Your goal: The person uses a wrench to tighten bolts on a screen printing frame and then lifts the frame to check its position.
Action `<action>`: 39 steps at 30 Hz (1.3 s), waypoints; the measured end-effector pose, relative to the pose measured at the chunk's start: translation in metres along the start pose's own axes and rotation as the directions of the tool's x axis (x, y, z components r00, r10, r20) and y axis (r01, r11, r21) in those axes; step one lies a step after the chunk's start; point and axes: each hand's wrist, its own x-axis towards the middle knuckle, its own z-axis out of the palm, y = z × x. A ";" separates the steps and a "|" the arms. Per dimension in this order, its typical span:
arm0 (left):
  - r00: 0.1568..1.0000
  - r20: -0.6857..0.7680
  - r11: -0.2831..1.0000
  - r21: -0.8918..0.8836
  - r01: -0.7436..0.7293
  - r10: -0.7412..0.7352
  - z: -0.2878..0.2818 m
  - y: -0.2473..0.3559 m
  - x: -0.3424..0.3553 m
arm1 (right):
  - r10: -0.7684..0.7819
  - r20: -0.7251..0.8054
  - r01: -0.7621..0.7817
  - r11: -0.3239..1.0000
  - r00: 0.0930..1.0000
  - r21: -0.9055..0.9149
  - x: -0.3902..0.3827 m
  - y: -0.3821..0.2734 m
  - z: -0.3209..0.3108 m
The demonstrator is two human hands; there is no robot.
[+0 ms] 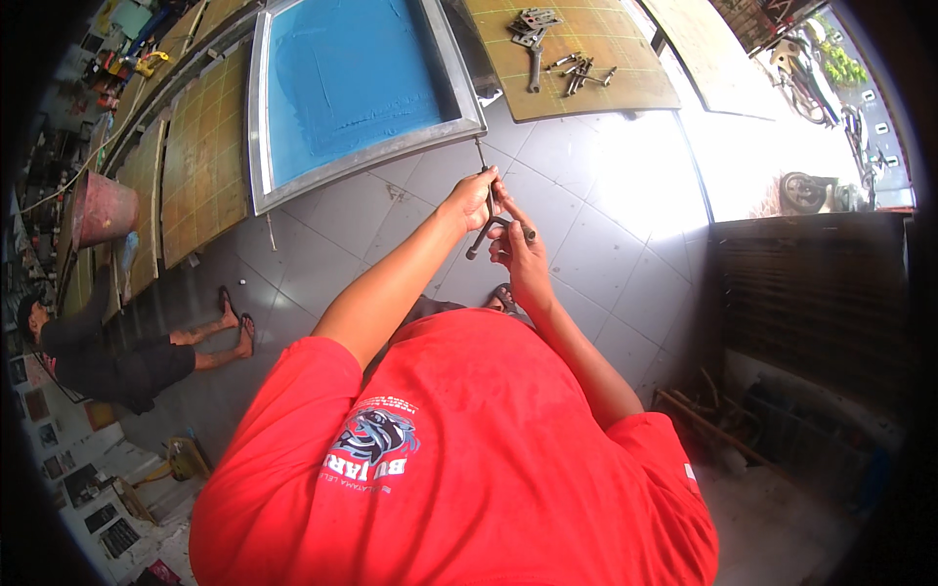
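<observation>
Clamp: a dark metal clamp (pixel 491 227) with a long thin rod, held in the air above the tiled floor (pixel 606 244), just off the lower right corner of the blue framed screen (pixel 352 83).
Axis: the rod runs up toward the frame's corner; the curved body hangs below the hands.
Left hand: the left hand (pixel 472 198) is closed round the rod, higher up.
Right hand: the right hand (pixel 520 252) is curled shut on the lower body, touching the left.
Nearer: both grip it; the left sits closer to the frame.
Beyond: more clamps (pixel 547 44) lie on the bench (pixel 635 78) past the screen.

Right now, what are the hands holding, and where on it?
Both hands grip one dark metal clamp-like tool: the left hand near its upper rod end, the right hand around the curved middle. The exact finger placement cannot be told.
</observation>
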 end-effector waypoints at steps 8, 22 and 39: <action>0.996 -0.085 0.975 0.219 0.045 -0.027 0.005 0.000 -0.017 | -0.218 0.213 0.246 0.962 0.952 -0.117 -0.023 0.019 0.010; 0.999 -0.030 0.999 -0.006 0.037 -0.037 0.006 0.000 -0.004 | -0.059 -0.037 0.058 0.997 0.998 -0.047 0.003 0.036 -0.057; 0.999 -0.044 0.983 -0.181 0.006 -0.015 0.005 -0.001 0.006 | -0.009 0.253 0.116 0.903 0.967 -0.414 -0.009 0.028 -0.043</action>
